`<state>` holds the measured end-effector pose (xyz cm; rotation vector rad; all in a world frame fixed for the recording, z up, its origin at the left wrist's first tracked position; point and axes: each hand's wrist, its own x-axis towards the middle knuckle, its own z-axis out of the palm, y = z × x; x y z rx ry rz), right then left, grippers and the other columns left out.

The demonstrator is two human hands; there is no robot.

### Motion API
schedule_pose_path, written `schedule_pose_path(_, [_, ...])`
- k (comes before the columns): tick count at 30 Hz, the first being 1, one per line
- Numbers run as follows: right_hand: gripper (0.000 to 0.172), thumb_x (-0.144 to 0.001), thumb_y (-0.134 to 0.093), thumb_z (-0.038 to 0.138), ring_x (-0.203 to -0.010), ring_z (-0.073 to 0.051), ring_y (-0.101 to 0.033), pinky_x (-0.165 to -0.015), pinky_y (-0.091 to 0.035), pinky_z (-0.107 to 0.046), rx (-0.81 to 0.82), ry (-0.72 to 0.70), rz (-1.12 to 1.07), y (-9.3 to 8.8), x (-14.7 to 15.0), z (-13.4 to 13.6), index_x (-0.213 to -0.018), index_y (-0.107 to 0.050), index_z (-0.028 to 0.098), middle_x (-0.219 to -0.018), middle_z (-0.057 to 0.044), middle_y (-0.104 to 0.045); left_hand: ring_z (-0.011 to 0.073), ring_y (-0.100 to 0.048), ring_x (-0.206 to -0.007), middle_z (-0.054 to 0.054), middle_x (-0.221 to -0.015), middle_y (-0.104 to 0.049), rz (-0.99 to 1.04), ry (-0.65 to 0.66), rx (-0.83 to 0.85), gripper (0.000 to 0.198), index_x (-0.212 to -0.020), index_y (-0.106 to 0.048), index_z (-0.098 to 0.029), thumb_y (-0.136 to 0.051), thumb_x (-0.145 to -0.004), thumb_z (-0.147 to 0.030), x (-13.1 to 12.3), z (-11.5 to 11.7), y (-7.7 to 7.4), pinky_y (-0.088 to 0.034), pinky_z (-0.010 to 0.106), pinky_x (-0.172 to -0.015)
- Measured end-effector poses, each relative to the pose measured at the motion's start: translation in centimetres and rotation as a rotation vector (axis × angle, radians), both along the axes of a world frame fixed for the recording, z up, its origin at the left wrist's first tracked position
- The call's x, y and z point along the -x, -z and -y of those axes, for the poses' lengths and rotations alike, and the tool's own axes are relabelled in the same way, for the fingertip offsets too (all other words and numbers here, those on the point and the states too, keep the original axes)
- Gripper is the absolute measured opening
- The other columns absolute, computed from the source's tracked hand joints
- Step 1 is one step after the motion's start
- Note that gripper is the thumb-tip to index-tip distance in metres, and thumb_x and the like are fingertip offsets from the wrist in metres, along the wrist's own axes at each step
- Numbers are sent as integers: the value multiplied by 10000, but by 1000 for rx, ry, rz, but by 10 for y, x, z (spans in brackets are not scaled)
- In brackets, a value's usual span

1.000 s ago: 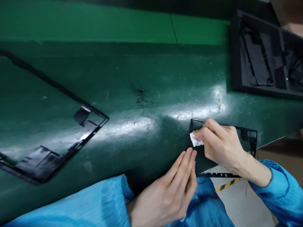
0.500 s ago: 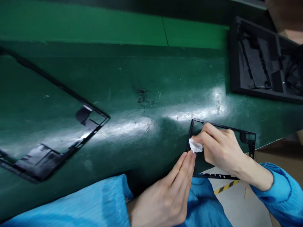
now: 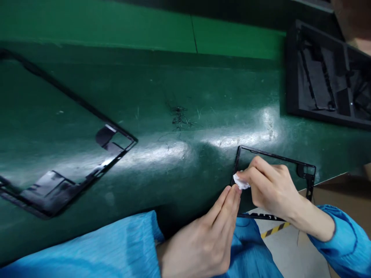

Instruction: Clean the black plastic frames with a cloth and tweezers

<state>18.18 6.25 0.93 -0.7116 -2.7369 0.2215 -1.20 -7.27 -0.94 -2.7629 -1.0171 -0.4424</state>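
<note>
A thin black rectangular frame [image 3: 275, 157] lies at the near right edge of the green table [image 3: 179, 85], partly overhanging it. My right hand [image 3: 272, 187] pinches a small white wipe [image 3: 240, 181] and presses it on the frame's left side. My left hand [image 3: 208, 239] reaches up from below with its fingers stretched together, their tips holding the frame's lower left corner beside the wipe. Both arms wear blue sleeves.
A larger black frame [image 3: 72, 154] with dark film pieces lies flat at the left. A black moulded tray [image 3: 327, 73] holding dark parts stands at the far right. Beyond the table edge show grey floor and a yellow-black striped tape [image 3: 274, 229].
The right hand has slid the wipe slightly down the frame's left side towards my left fingertips. The view has shifted a little; the frame and left hand stay put.
</note>
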Motion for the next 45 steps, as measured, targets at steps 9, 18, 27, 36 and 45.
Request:
schedule_pose_path(9, [267,-1007,-445,14,-576,-96,-466,-483,-303,-266,-34,6,9,-2,0,5,-956,-661,163,-791,-3,-579,484,-675,-1305,371,-1385,-667,-5,23,-8,624,-1356,-612,179,-578,-978,-316,0,-1,1,-159,744,-1314])
schedule_pose_path(18, [255,-1017,-457,21,-596,-102,-465,-510,-338,-261,-74,18,10,-3,2,9,-953,-657,166,-778,-3,-583,466,-685,-1298,336,-1369,-697,-10,16,-16,588,-1317,-667,127,-594,-956,-331,1,-1,-1,-188,732,-1318])
schedule_pose_path(27, [262,-1043,-451,26,-610,-123,-455,-523,-357,-276,-58,-23,7,-4,1,17,-944,-665,139,-763,-15,-567,462,-695,-1283,334,-1353,-706,-25,15,-15,570,-1293,-677,118,-593,-956,-334,1,-2,0,-180,733,-1317])
schedule_pose_path(36, [227,-1048,-481,50,-619,-121,-475,-534,-368,-279,-83,9,12,-2,1,19,-963,-672,137,-780,-16,-582,469,-688,-1293,348,-1370,-690,-15,16,-11,593,-1315,-657,137,-593,-959,-333,1,-1,0,-168,733,-1321])
schedule_pose_path(45, [218,-1033,-514,43,-585,-107,-457,-494,-308,-284,-165,70,22,0,4,-5,-941,-657,179,-794,-1,-579,467,-687,-1295,323,-1362,-706,-21,21,-21,571,-1278,-693,106,-610,-952,-355,1,-1,-1,-174,739,-1320])
